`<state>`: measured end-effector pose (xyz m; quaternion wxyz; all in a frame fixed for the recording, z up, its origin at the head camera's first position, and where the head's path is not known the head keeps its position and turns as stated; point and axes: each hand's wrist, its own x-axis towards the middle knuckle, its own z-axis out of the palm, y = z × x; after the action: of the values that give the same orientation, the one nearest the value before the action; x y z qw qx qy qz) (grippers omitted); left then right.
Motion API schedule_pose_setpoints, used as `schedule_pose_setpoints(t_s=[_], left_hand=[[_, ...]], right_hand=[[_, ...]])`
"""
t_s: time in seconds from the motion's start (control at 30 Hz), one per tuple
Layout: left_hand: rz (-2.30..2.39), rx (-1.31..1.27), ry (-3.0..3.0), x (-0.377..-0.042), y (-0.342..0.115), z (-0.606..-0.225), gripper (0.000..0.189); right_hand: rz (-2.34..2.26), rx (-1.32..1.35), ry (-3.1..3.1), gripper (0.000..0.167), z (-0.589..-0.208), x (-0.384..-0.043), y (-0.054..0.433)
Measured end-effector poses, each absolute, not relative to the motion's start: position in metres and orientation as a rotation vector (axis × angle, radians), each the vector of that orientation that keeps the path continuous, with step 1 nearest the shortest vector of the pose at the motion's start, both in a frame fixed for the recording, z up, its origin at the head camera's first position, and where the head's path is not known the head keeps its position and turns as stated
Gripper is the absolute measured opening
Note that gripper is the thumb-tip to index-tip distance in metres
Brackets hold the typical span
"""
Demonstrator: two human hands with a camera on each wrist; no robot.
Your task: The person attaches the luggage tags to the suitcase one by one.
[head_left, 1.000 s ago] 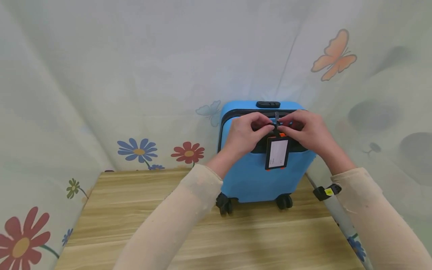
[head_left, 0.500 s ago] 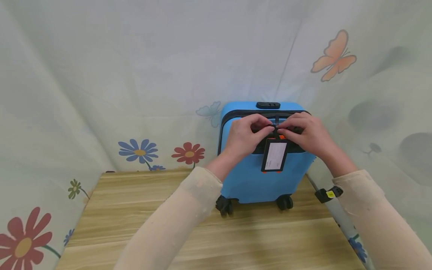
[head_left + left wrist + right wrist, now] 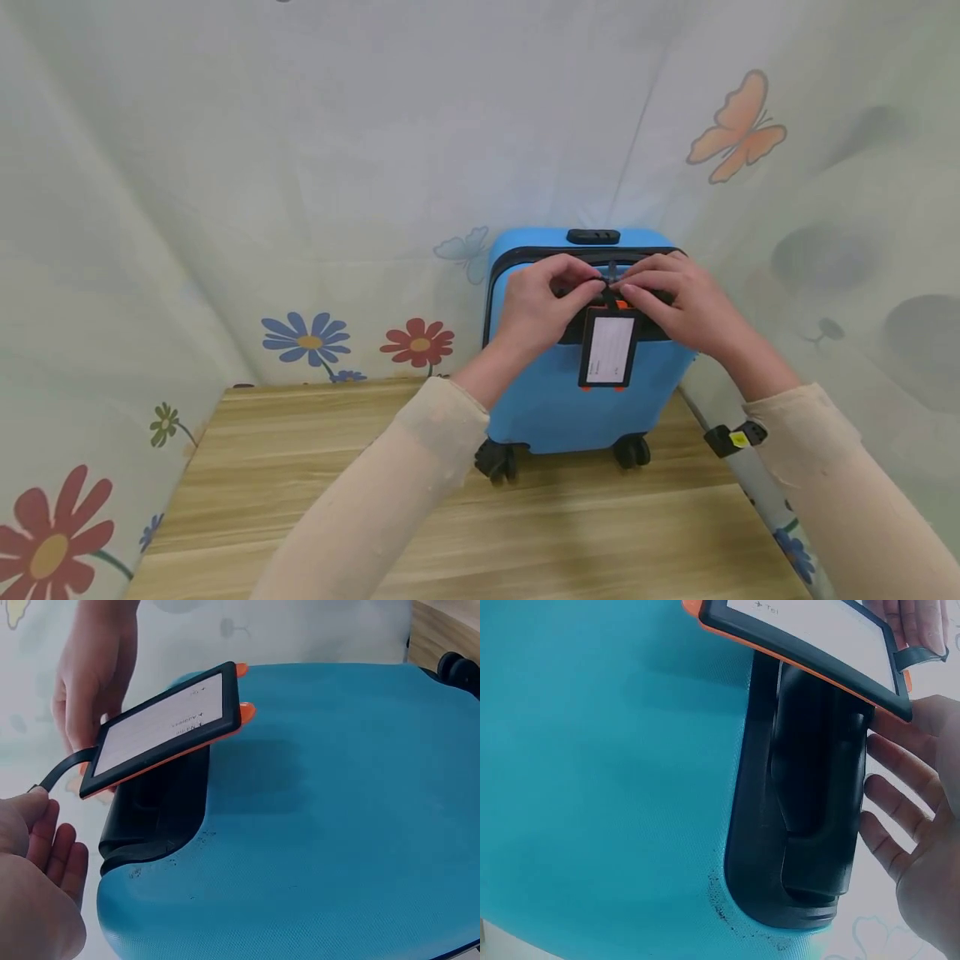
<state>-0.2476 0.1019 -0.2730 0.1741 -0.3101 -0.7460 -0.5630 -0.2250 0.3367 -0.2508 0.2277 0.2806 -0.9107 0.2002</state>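
A light blue suitcase [image 3: 555, 408] stands upright on its wheels, its black top handle [image 3: 159, 806] partly covered by the hands. From a black strap [image 3: 66, 766] hangs a luggage tag [image 3: 609, 350], black-framed with an orange back and a white card printed with text. My left hand [image 3: 536, 304] pinches that strap between thumb and fingertips, just above the tag. Close beside it, my right hand [image 3: 686, 300] pinches at the strap end of the tag; the exact contact is hidden behind the tag in the right wrist view. Its other fingers [image 3: 900, 806] are loosely bent next to the handle.
The suitcase rests on a wood-grain tabletop [image 3: 315, 467], near its back right corner. A pale curtain [image 3: 337, 167] with flowers and butterflies surrounds the table. A combination lock [image 3: 593, 237] sits on the suitcase's top. A black strap with a yellow label [image 3: 738, 437] hangs by the right sleeve.
The tag has swung slightly left and dropped a little. My right fingers have lowered slightly and straightened some around the strap. My left hand keeps its pinch in nearly the same place.
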Motion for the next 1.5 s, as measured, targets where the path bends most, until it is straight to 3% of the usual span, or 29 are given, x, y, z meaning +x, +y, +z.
schedule_pose_setpoints(t_s=[0.97,1.5], left_hand=[[-1.699,-0.704,-2.084,-0.255,0.109,-0.270,0.016],[-1.662,-0.580,-2.154,-0.258,0.113,-0.267,0.019]], right_hand=[[0.540,0.756,-2.616,0.032,-0.245,-0.231,0.339],[0.515,0.813,-2.573,0.027,-0.244,-0.233,0.339]])
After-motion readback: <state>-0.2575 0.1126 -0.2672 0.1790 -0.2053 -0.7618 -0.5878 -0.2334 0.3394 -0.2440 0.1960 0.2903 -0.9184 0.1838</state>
